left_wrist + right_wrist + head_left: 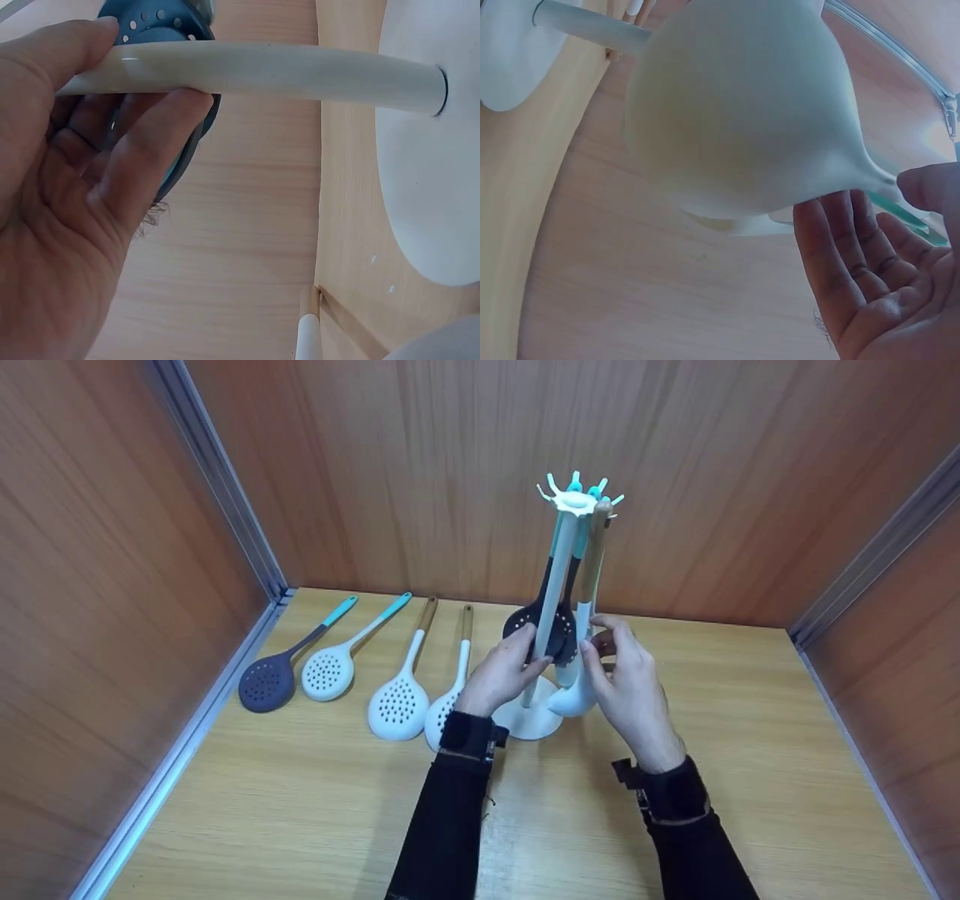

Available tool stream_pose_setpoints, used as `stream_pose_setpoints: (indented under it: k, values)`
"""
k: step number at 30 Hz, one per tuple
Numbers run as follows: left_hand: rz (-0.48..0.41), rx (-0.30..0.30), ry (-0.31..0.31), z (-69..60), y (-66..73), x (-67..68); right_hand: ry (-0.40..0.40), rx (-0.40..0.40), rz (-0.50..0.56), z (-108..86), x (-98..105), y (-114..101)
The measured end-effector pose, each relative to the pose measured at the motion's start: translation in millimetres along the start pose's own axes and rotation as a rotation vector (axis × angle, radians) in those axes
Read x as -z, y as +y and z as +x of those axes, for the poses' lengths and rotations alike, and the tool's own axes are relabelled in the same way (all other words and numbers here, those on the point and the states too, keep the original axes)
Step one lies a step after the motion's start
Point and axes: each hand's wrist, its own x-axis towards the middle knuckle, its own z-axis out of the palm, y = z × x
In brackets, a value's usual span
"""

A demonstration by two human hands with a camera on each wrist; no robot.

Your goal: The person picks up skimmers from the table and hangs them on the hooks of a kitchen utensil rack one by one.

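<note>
A white utensil stand (556, 577) rises upright from a round base, with a ring of hooks on top. My left hand (496, 673) holds its pole (300, 71) between thumb and fingers, low down. A white ladle (571, 702) with a wooden handle hangs at the stand's right side, bowl downward. My right hand (634, 686) pinches the ladle's neck; in the right wrist view the thumb touches it just above the bowl (739, 112), fingers behind. Behind the pole hang dark perforated utensils (523, 619) with turquoise handles, partly covered by the pole and left hand.
Left of the stand lie a dark skimmer (267, 684), a white skimmer (328, 672) with a turquoise handle, and a white skimmer (398, 708) with a wooden handle. Another wooden-handled skimmer (437, 718) is partly behind the left wrist. Wooden panels (420, 472) enclose the table.
</note>
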Motion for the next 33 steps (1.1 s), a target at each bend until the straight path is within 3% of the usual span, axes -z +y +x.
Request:
stream_pose_setpoints:
  k: [7,16,25,29,33]
  values:
    - [-0.040,-0.023,0.002,1.4,-2.5,-2.2,0.013,-0.012,-0.003,-2.2,4.3,3.2]
    - [-0.061,0.008,0.019,2.5,2.4,-9.6,0.057,-0.008,-0.015,-0.8,15.9,4.6]
    - [-0.015,-0.039,0.108,8.1,12.3,-33.0,0.169,0.060,-0.007,-5.1,25.2,1.8]
    - [-0.011,-0.012,0.140,11.4,19.9,-45.6,0.192,0.063,-0.006,-8.0,25.5,-3.6]
    - [-0.010,0.010,0.135,14.0,25.9,-52.6,0.177,0.052,0.018,-8.9,18.5,-8.4]
